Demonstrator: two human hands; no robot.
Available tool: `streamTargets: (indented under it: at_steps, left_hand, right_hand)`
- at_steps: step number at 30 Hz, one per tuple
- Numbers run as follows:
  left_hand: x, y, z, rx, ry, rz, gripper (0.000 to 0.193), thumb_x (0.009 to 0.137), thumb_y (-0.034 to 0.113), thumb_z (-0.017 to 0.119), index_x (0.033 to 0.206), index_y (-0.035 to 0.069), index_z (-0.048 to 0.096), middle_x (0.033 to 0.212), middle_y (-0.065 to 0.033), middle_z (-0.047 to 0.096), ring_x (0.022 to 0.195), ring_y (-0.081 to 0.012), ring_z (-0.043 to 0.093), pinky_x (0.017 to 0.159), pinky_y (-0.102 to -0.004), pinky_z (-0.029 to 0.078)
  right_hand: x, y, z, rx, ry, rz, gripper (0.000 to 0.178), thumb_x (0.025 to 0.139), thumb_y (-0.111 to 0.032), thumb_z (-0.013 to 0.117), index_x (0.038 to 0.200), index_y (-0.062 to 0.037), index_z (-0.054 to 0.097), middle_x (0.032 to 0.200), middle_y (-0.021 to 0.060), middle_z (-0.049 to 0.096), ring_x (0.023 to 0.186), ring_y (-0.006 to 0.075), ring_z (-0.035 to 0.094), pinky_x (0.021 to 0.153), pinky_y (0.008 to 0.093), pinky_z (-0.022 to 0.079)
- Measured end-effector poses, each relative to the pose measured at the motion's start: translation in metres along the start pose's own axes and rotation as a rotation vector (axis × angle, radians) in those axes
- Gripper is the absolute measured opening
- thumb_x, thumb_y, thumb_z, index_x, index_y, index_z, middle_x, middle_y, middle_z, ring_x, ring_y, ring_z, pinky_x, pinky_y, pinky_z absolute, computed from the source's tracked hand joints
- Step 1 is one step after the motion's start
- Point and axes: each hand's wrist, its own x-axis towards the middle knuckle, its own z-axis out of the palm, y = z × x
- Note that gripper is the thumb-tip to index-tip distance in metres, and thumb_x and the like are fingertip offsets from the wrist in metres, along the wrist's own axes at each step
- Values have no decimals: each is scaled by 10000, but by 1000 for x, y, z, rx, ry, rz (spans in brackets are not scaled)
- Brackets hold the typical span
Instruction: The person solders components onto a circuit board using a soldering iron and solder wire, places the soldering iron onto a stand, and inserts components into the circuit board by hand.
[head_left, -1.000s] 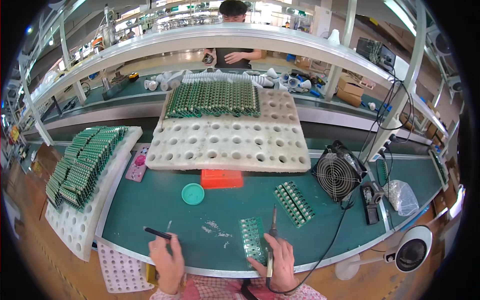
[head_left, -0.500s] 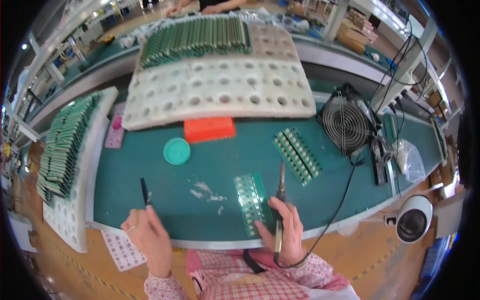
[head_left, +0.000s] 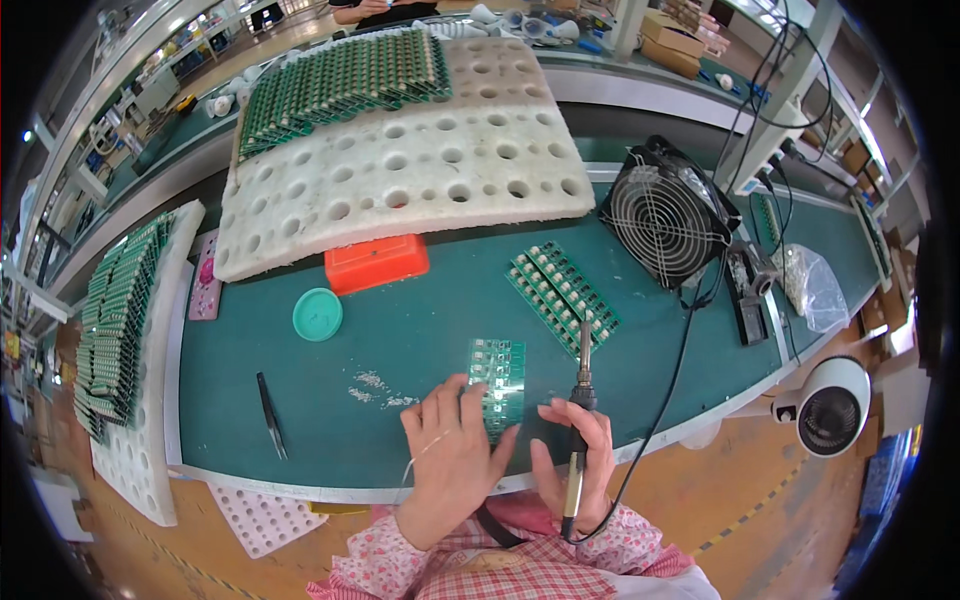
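Observation:
My left hand (head_left: pixel 450 455) is at a narrow green circuit board (head_left: pixel 510 375) near the bench's front edge. Its fingers lie at the board's left side and its thumb at the lower right, gripping it and covering the lower part. A thin pale wire (head_left: pixel 412 462) trails from this hand. In my right hand (head_left: pixel 592 455) is a soldering iron (head_left: pixel 580 425), closed in the fingers with its tip pointing away from me. That tip overlaps two more circuit boards (head_left: pixel 565 295) in view; contact I cannot tell. Black tweezers (head_left: pixel 269 415) lie on the bench at left.
Small whitish bits (head_left: pixel 372 385) are scattered left of the board. Behind stand a turquoise lid (head_left: pixel 317 314), a red box (head_left: pixel 376 264) and a white foam tray (head_left: pixel 400 185) bearing rows of boards. A black fan (head_left: pixel 665 215) is at right, near the iron's cable (head_left: pixel 672 400).
My left hand has let go of the tweezers and moved right onto the circuit board. My right hand still holds the soldering iron. The whole view has shifted somewhat.

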Motion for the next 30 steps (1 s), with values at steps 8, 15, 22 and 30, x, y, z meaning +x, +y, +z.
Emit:
streamTargets:
  at_steps: [8,15,22,30]
  left_hand:
    - [23,-11,-20,-36,-224,134,616,707,215,829,1215,27,537,1242,-145,575,1121,-292,552,918,-409,365]
    - [26,0,-8,89,-105,-99,717,661,332,889,1196,12,534,1096,-125,589,1010,-294,564,876,-411,363]
    - [32,-3,-6,-204,-150,-72,661,707,218,864,1231,27,509,1054,-140,637,929,-338,619,846,-427,396]
    - [40,2,6,-139,-68,-13,329,881,189,720,1138,43,576,989,-143,652,776,-334,634,719,-404,436]
  right_hand:
    - [0,21,-34,-62,17,52,523,748,49,766,1226,8,558,1070,163,677,850,313,644,717,382,537]
    - [-2,28,-20,-97,51,-9,475,734,28,786,1174,-18,613,1015,140,675,791,284,633,660,368,533]
    - [-7,28,-28,-95,55,13,423,759,21,762,1157,-25,627,1009,137,687,773,285,633,657,371,532]
    - [-21,23,-57,121,163,175,222,952,-103,600,1137,21,593,946,156,713,845,254,691,780,363,544]
